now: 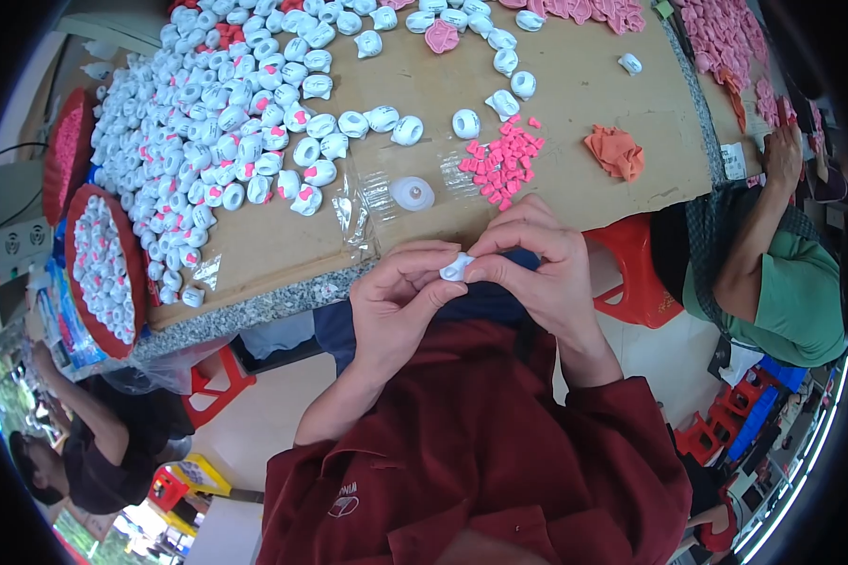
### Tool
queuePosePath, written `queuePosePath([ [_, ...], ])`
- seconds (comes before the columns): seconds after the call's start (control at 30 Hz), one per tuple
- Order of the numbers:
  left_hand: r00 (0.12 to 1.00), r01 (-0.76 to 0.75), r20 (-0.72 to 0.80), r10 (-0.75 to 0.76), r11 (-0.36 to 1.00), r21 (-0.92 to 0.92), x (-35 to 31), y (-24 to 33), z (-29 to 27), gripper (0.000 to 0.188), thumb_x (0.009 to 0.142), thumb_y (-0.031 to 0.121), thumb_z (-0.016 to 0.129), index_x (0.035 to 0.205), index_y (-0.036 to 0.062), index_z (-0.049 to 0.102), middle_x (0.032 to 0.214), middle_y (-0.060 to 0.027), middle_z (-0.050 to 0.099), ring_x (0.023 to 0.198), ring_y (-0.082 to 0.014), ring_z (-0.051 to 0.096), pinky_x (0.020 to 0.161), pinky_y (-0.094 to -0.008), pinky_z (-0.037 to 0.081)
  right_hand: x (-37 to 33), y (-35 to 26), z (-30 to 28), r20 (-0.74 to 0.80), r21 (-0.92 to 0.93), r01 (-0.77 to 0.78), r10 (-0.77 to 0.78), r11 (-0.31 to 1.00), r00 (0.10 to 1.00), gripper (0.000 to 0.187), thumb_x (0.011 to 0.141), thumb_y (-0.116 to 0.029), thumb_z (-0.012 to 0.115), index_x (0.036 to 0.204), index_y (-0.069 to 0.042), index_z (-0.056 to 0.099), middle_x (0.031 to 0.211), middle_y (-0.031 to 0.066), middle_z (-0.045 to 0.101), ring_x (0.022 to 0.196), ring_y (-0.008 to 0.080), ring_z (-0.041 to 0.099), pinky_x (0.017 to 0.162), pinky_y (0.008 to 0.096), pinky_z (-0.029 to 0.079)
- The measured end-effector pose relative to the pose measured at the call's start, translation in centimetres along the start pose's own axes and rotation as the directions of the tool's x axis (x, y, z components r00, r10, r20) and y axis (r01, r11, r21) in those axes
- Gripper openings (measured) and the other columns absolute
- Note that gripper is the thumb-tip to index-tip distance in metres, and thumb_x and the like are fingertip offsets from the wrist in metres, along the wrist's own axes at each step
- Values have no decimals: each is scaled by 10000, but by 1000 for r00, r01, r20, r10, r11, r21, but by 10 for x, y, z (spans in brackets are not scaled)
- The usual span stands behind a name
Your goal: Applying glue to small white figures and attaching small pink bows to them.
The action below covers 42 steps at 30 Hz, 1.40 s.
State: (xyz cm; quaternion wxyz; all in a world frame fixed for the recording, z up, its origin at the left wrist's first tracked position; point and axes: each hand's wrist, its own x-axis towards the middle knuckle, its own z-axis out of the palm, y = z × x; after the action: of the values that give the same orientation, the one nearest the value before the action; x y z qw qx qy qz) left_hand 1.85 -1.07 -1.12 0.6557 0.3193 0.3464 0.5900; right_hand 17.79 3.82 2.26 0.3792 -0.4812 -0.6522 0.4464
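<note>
- left hand (400,297): raised in front of the chest, fingers curled, thumb and forefinger pinching one side of a small white plastic piece (457,268).
- right hand (537,259): beside the left, fingertips touching it, thumb and fingers closed on the other side of the same piece.
- small white plastic piece: glossy white, rounded, mostly hidden by fingertips; held between both hands just below the near table edge, above the dark red sleeves.
- table (254,254): brown cardboard sheet over a speckled stone edge, taped with clear strips.
- round white cap (412,193): lies alone on the cardboard, just beyond the hands.
- pile of small pink pieces (504,155): loose heap, near the cap, to its right.
- orange crumpled cloth (615,151): further right, apart from the pink pile.
- heap of white pieces (226,113): many, some showing pink inserts, spread over the far left of the table.
- red baskets (104,268): two at the left edge, holding more white pieces.
- another person's arm (773,217): at the right, resting a hand on the table corner.
</note>
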Motion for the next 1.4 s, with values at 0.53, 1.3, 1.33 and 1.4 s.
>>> queuePosePath([
  [0.53, 998, 57, -35, -54, 996, 64, -3, 12, -3, 267, 775, -97, 592, 1037, -58, 557, 1043, -120, 575, 933, -157, 581, 819, -262, 483, -9, 4, 14, -7, 12, 160, -160, 987, 987, 128, 646, -43, 719, 758, -20, 660, 717, 37, 575, 713, 170, 498, 614, 268, 397],
  [1.3, 821, -101, 158, 548, -132, 986, 77, 55, -28, 239, 720, 25, 655, 956, 45, 620, 963, -82, 573, 804, -194, 494, 731, -318, 406, 13, 5, 23, -177, 115, 254, -232, 960, 957, 383, 762, -52, 633, 1085, 31, 445, 997, 140, 579, 885, 192, 594, 755, 291, 483],
  [1.33, 821, -102, 158, 548, -132, 986, 75, 57, -26, 239, 720, 25, 655, 956, 45, 620, 963, -82, 573, 804, -194, 494, 731, -318, 406, 10, 5, 20, -177, 114, 254, -232, 960, 956, 383, 762, -52, 633, 1085, 31, 445, 997, 140, 579, 885, 192, 594, 755, 291, 483],
  [1.4, 866, -182, -48, 498, 403, 897, 61, 60, -22, 220, 785, -8, 588, 1004, 12, 589, 992, -81, 572, 828, -151, 522, 729, -284, 431, 0, 4, 12, -146, 208, 141, -112, 968, 983, 385, 730, -50, 665, 1061, 30, 484, 980, 125, 574, 811, 175, 586, 701, 264, 469],
])
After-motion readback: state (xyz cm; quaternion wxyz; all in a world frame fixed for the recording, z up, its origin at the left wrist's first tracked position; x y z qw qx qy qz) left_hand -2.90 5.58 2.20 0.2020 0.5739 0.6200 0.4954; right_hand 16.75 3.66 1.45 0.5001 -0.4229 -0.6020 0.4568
